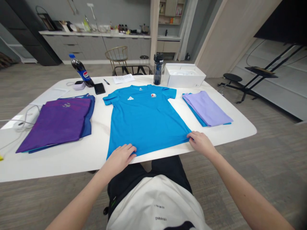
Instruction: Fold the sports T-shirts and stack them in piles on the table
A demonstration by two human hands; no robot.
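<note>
A blue T-shirt (146,118) lies spread flat, front up, on the white table, its collar away from me and its hem along the near edge. Small white prints show on its chest. My left hand (122,156) rests on the hem's left part, fingers laid out over the cloth. At the hem's right corner, my right hand (200,142) has its fingers closed on the fabric. The right thumb is mostly hidden.
To the left is a stack of clothes with a purple shirt (64,123) on top; to the right, a folded lavender garment (207,107) over blue cloth. Behind stand a cola bottle (81,72), a phone (99,88), a dark drink bottle (158,68) and a white box (183,76).
</note>
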